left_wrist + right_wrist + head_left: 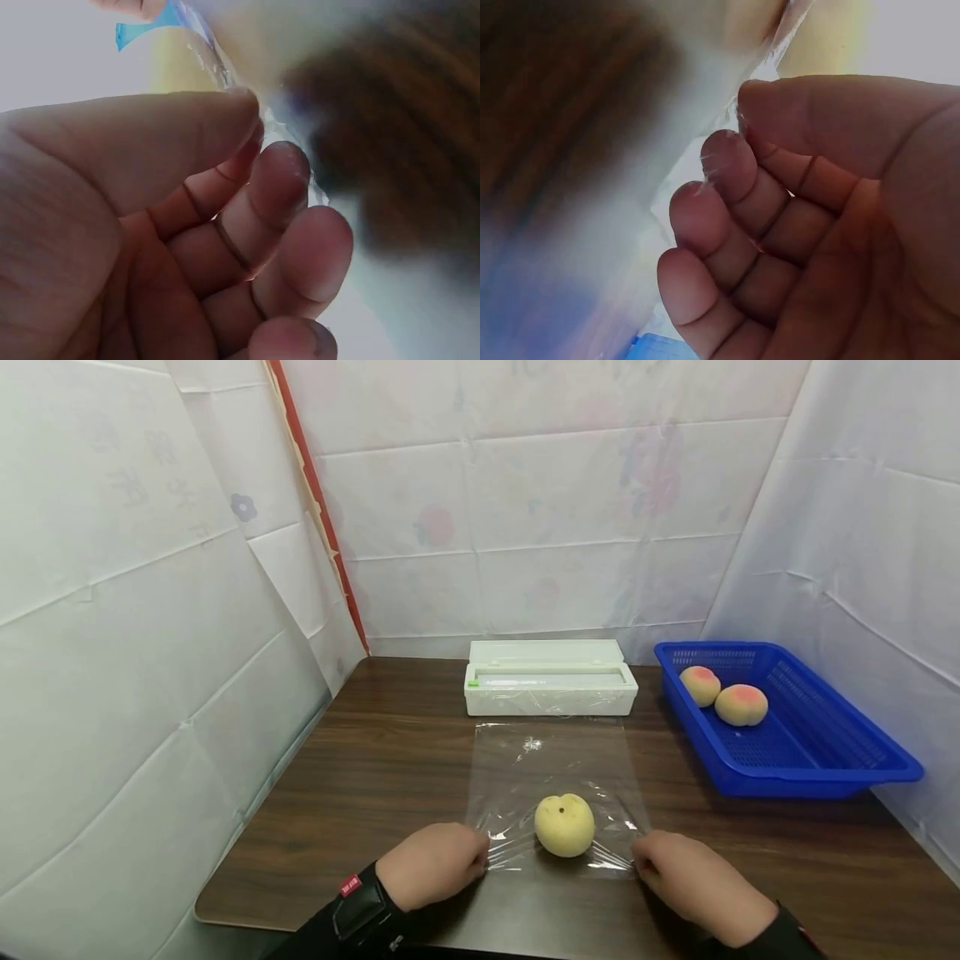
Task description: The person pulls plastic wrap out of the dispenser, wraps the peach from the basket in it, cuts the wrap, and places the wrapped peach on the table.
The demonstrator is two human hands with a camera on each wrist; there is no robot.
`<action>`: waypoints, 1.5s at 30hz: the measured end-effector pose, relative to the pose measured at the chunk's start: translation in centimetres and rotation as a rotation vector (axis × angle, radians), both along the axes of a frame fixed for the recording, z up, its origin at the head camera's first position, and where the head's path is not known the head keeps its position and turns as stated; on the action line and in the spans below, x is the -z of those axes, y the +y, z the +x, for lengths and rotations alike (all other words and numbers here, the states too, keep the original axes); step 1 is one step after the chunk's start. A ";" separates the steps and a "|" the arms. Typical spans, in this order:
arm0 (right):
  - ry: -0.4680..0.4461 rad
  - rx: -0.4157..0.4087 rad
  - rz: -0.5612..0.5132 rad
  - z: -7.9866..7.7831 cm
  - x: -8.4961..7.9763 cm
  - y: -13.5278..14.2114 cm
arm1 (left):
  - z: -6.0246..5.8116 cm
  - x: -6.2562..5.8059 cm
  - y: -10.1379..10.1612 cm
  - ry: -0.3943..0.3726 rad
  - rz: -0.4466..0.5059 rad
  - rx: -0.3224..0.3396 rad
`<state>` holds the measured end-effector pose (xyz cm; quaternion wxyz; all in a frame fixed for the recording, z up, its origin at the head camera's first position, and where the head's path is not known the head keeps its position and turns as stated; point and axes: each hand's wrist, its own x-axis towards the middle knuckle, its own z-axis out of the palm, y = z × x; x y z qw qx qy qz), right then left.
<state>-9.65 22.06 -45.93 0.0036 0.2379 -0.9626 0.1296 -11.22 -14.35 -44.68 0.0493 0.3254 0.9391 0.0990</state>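
Observation:
A clear sheet of cling film (551,756) stretches from the white dispenser box (551,700) toward the front of the table. Its near left corner is pinched between thumb and fingers of my left hand (437,864), while my right hand (693,881) pinches the near right corner. Between the hands sits a pale yellow peach (565,825), a small dark spot on its top; I cannot tell whether the film runs over or under it. Creases fan out from both hands toward the peach. Both wrist views show the cling film (277,124) at the fingertips.
At the right stands a blue plastic basket (810,772) holding two pink-tipped peaches (741,705). The dispenser's lid (546,651) is raised at the back. White patterned sheeting (555,493) hangs behind and on both sides of the dark wooden table (360,777).

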 end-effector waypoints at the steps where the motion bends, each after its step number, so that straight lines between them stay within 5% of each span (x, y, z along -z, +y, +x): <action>1: -0.003 0.006 0.001 0.0 -0.2 0.0 | 0.0 0.0 0.0 0.001 -0.002 -0.004; 9: -0.043 0.012 0.001 -0.6 -1.6 0.0 | -0.5 -0.5 -0.3 -0.029 0.021 -0.048; 23: -0.099 0.084 -0.034 -1.7 -2.2 -0.4 | -2.4 -1.0 -0.3 0.038 0.022 -0.040; 32: -0.134 0.090 -0.054 -2.1 -2.5 -0.5 | -3.0 -2.3 2.3 0.019 -0.008 0.015; 45: -0.193 0.044 -0.073 -2.0 -3.0 0.2 | -2.6 -1.3 2.8 -0.015 -0.030 0.108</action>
